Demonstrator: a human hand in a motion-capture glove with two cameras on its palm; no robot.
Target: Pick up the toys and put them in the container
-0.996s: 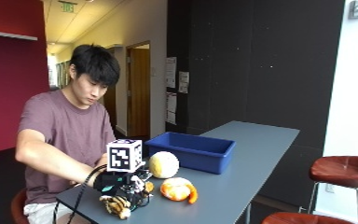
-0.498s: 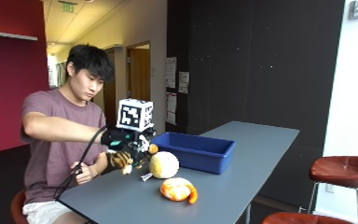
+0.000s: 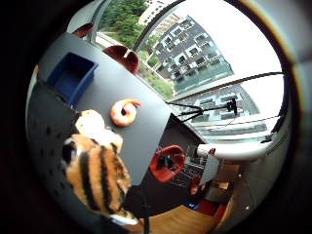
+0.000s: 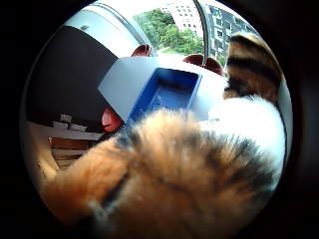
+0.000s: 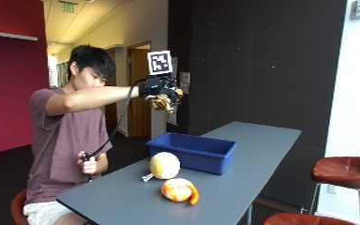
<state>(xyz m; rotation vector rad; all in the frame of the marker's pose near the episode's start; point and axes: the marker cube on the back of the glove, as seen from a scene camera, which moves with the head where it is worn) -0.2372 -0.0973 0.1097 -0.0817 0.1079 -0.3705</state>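
Note:
In the outside view my gloved right hand point(image 5: 160, 91) is raised high above the table and grips a striped orange tiger toy point(image 5: 164, 101). The hand hangs above the near end of the blue container point(image 5: 191, 152), which looks empty. The tiger toy point(image 4: 169, 169) fills the thumb side palm view, with the blue container point(image 4: 167, 92) beyond it. On the grey table point(image 5: 255, 154) in front of the container lie a round cream toy point(image 5: 165, 165) and a curled orange toy point(image 5: 179, 190). The little finger side view shows the tiger toy point(image 3: 97, 175), the orange toy point(image 3: 124, 112) and the container point(image 3: 72, 75).
Red-brown stools point(image 5: 348, 171) stand to the right of the table. The person's bare left hand point(image 5: 87, 164) rests by the table's near corner, holding a cable. A dark wall runs behind the table.
My hand has risen with the tiger toy from the table's near end to well above the container. The cream and orange toys have stayed in place.

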